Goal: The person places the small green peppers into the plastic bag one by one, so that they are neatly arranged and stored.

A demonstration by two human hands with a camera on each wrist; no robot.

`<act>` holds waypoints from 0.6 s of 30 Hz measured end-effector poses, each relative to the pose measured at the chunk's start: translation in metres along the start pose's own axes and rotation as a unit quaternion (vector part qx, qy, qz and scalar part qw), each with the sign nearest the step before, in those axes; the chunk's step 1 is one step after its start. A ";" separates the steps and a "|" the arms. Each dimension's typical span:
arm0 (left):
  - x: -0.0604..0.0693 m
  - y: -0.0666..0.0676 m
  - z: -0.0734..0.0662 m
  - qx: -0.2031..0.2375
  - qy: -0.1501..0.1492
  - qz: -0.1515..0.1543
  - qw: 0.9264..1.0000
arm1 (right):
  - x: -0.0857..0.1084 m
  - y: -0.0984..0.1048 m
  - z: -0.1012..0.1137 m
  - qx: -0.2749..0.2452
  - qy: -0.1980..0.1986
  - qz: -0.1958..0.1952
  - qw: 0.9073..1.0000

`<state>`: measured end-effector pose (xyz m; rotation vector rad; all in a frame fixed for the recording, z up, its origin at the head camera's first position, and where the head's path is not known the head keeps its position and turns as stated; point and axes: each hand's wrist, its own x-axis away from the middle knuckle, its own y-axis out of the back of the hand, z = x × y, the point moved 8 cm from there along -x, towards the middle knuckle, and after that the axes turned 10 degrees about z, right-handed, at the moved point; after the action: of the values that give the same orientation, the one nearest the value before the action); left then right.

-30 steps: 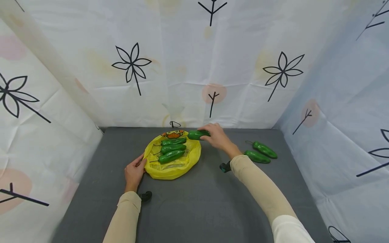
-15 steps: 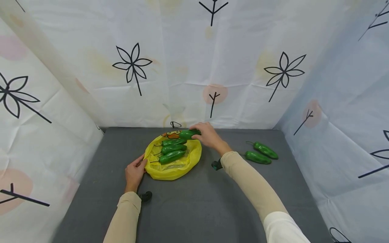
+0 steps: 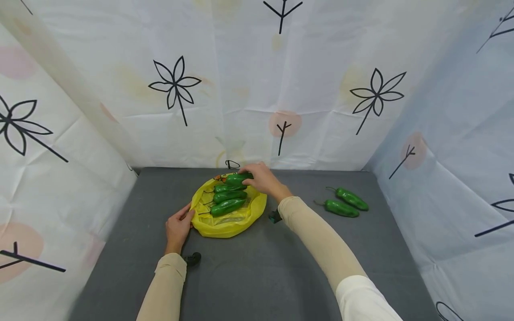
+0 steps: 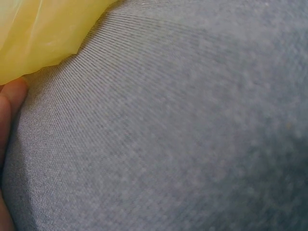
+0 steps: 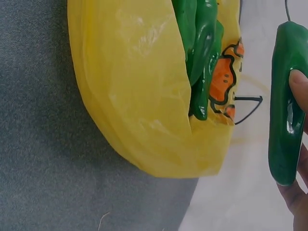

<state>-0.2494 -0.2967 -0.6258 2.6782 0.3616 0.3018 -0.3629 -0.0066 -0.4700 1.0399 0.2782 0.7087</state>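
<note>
My left hand [image 3: 177, 228] pinches the left rim of a yellow plastic bag [image 3: 225, 229], which lies spread open in a round shape. Three green chili peppers [image 3: 228, 207] lie side by side inside it, stems to the left. Above the bag's far side, my right hand [image 3: 263, 179] grips another green pepper [image 3: 236, 179]. The right wrist view shows this held pepper [image 5: 288, 106] between thumb and fingers, apart from the bag. In the left wrist view only fingertips [image 4: 15, 91] at the edge of the yellow bag [image 4: 43, 38] appear.
Two more green peppers [image 3: 341, 208] lie on the grey tabletop [image 3: 249, 276] to the right. Patterned white cloth walls [image 3: 241, 89] stand behind and at both sides of the table. Dark wrist devices [image 3: 192, 259] sit at both wrists.
My right hand has moved left with the pepper, from the bag's right edge to over its far part. The left hand keeps its place on the rim.
</note>
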 end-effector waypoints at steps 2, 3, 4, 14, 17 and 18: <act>0.000 0.000 0.000 0.001 0.002 0.000 1.000 | -0.003 -0.002 0.001 -0.003 0.000 0.007 1.000; 0.000 0.000 0.001 0.001 0.004 0.000 1.000 | -0.005 -0.003 0.002 -0.004 0.000 0.009 1.000; 0.000 0.000 0.001 0.000 0.005 0.000 1.000 | -0.007 -0.005 0.003 -0.006 0.000 0.012 1.000; 0.000 0.001 0.003 0.005 0.013 0.003 1.000 | -0.028 -0.021 0.007 -0.016 -0.016 0.023 0.999; 0.000 0.000 0.003 0.004 0.012 0.002 1.000 | -0.033 -0.025 0.009 -0.020 -0.015 0.024 0.999; 0.000 -0.001 0.003 0.005 0.011 0.002 1.000 | -0.034 -0.027 0.010 -0.024 -0.014 0.024 0.999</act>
<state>-0.2490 -0.2977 -0.6290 2.6881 0.3663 0.3319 -0.3726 -0.0441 -0.4920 1.0140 0.2107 0.7403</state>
